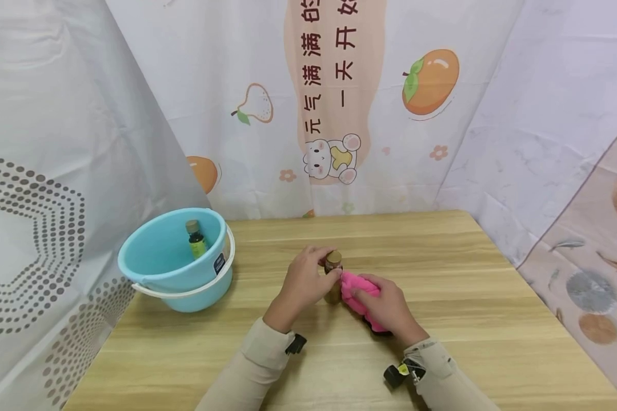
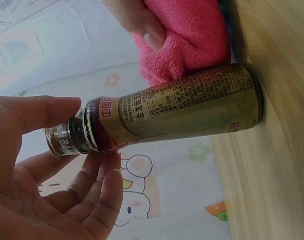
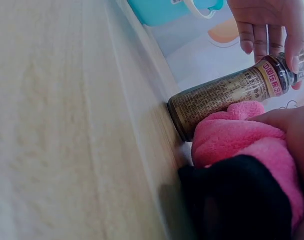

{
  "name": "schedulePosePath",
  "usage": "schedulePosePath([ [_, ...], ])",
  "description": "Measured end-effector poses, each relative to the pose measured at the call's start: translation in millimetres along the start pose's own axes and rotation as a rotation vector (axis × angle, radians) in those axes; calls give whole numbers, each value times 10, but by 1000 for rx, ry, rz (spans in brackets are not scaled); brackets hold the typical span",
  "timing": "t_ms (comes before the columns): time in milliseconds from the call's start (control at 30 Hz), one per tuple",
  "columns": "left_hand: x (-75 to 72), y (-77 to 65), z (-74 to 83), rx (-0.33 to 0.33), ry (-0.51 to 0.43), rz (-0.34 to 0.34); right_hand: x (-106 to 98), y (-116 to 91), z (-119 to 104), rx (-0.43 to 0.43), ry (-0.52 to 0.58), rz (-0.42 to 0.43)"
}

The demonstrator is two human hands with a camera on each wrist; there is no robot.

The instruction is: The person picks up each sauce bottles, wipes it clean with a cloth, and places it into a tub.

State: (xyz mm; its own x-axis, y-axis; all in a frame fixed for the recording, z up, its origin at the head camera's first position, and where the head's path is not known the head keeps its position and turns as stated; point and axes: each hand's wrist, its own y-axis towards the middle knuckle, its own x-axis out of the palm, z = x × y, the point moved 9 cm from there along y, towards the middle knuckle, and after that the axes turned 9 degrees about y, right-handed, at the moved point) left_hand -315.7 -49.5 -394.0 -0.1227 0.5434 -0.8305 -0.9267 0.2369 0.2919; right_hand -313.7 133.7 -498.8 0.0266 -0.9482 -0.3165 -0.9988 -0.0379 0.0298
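A glass condiment bottle [image 1: 334, 265] with a gold cap and a gold printed label stands upright on the wooden table. My left hand [image 1: 303, 278] pinches its neck just under the cap, thumb on one side and fingers on the other, as the left wrist view shows on the bottle [image 2: 187, 107]. From the right, my right hand [image 1: 389, 308] grips a bunched pink cloth [image 1: 359, 291] with a black part along its lower edge. In the right wrist view the fluffy cloth [image 3: 234, 137] lies right against the bottle's lower side.
A light blue bucket [image 1: 151, 275] with a white handle stands at the table's left side. Inside it leans another dark bottle [image 1: 196, 242] with a yellow-green label. Printed curtains [image 1: 226, 51] hang behind the table [image 1: 421, 245] and along both sides.
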Motion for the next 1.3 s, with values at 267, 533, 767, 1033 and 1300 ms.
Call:
schedulePosePath([
  [267,-8,22,-22,-16,34,20,-19,35,4,4,85,24],
  [533,19,27,-86,-63,-21,14,-16,4,-19,23,330,17],
  [767,16,30,-61,-42,-17,14,-70,19,-55,26,434,37],
  [1033,22,27,-56,-29,-36,1,-98,18,-47,32,454,75],
  [1300,23,27,-35,-19,-62,-17,-91,15,-59,32,519,78],
])
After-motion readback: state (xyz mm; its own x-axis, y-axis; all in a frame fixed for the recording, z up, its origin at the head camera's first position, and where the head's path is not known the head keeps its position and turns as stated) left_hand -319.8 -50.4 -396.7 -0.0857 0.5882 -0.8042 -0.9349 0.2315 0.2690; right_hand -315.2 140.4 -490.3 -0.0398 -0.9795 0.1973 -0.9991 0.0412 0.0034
